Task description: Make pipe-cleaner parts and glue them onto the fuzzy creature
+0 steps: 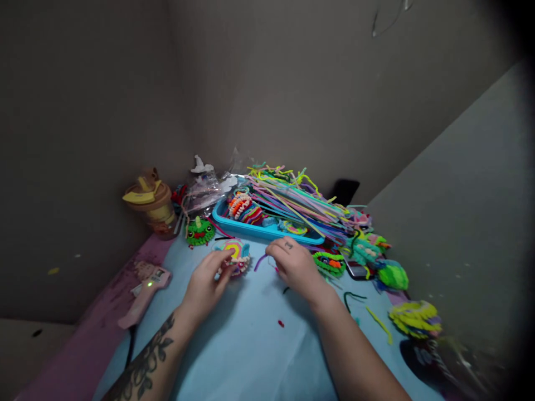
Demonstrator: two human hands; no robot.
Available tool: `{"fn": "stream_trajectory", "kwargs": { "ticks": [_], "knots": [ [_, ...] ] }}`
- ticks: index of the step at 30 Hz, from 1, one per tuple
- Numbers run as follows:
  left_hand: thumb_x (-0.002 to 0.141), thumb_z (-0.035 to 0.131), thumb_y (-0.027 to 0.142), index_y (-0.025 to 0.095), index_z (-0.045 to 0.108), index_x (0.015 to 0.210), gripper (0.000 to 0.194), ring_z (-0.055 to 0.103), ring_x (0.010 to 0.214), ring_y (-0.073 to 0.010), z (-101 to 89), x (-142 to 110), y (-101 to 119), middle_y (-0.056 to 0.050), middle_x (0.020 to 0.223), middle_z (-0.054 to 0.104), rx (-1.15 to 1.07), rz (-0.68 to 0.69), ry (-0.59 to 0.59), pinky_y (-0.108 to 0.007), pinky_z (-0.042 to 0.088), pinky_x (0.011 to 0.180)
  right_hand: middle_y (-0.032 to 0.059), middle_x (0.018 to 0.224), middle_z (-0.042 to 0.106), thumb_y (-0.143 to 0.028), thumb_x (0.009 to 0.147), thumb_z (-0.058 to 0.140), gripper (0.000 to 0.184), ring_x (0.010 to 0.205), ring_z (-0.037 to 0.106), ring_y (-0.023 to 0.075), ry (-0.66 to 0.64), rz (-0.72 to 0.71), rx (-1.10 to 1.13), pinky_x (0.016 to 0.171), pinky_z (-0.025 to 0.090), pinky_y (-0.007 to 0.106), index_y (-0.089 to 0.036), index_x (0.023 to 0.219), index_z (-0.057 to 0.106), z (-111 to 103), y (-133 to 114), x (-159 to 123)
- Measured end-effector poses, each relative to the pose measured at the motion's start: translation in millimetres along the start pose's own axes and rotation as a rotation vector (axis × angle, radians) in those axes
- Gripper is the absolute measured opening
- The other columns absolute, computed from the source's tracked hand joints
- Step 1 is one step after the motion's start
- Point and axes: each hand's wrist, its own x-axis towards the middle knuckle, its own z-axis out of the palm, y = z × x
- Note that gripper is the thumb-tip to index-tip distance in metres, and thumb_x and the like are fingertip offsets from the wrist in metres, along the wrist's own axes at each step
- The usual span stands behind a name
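My left hand (208, 280) rests on the light blue table cover (251, 345), its fingers closed on the edge of a rainbow pipe-cleaner craft (234, 253). My right hand (295, 265) lies just right of it, fingers curled and pinching a purple pipe cleaner (261, 260) whose end points toward the craft. Both forearms reach in from the bottom of the view.
A blue tray (246, 228) behind my hands holds finished pieces and a long bundle of coloured pipe cleaners (296, 206). A green frog craft (200, 232), a lidded cup (151, 206) and a pink glue gun (144, 292) stand left. More crafts (393, 275) lie right.
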Motion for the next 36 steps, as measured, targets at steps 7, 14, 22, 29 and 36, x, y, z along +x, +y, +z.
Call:
{"fn": "stream_trajectory", "kwargs": {
  "ticks": [7,14,22,29,36],
  "knots": [
    [0.085,0.054,0.010,0.023,0.061,0.109,0.029,0.062,0.073,-0.0128,-9.7,5.0,35.0,-0.003,0.079,0.067,-0.109,0.412,0.058,-0.026,0.050,0.070,0.0043,0.083,0.065,-0.007,0.085,0.046,0.020,0.080,0.055,0.0169,-0.104,-0.119,0.346,0.072,0.042,0.025,-0.019,0.092,0.060,1.8,-33.3,1.0],
    [0.081,0.060,0.021,0.020,0.066,0.080,0.006,0.059,0.076,-0.0142,-25.8,7.1,23.2,-0.002,0.078,0.064,-0.237,-0.153,0.405,-0.025,0.047,0.070,0.0046,0.083,0.070,-0.015,0.086,0.054,0.017,0.078,0.057,0.0182,-0.201,0.025,0.210,0.069,0.040,0.026,-0.021,0.093,0.068,-7.2,-17.5,0.9],
    [0.075,0.063,0.043,0.016,0.058,0.074,0.028,0.050,0.055,-0.0101,11.9,23.6,32.1,0.003,0.060,0.055,-0.727,-0.702,0.152,-0.020,0.040,0.052,0.0035,0.071,0.070,-0.016,0.079,0.053,0.020,0.066,0.059,0.0168,-0.422,0.317,0.136,0.059,0.036,0.025,-0.019,0.073,0.072,-29.9,39.2,-14.2],
    [0.079,0.059,0.040,0.017,0.056,0.084,0.024,0.054,0.067,-0.0120,65.3,44.7,76.4,-0.003,0.082,0.061,-0.891,-0.631,0.062,-0.022,0.044,0.057,0.0047,0.080,0.071,-0.022,0.079,0.049,0.022,0.075,0.062,0.0196,-0.393,0.481,0.117,0.066,0.039,0.026,-0.020,0.077,0.070,-46.5,71.2,-29.9],
    [0.074,0.065,0.039,0.016,0.057,0.112,0.045,0.058,0.074,-0.0146,81.2,37.7,67.1,-0.008,0.096,0.063,-0.991,-0.671,0.058,-0.025,0.046,0.062,0.0023,0.073,0.067,-0.028,0.087,0.043,0.024,0.067,0.059,0.0166,-0.301,0.421,0.234,0.060,0.037,0.024,-0.019,0.080,0.064,-26.9,41.6,-13.2]
  ]
}}
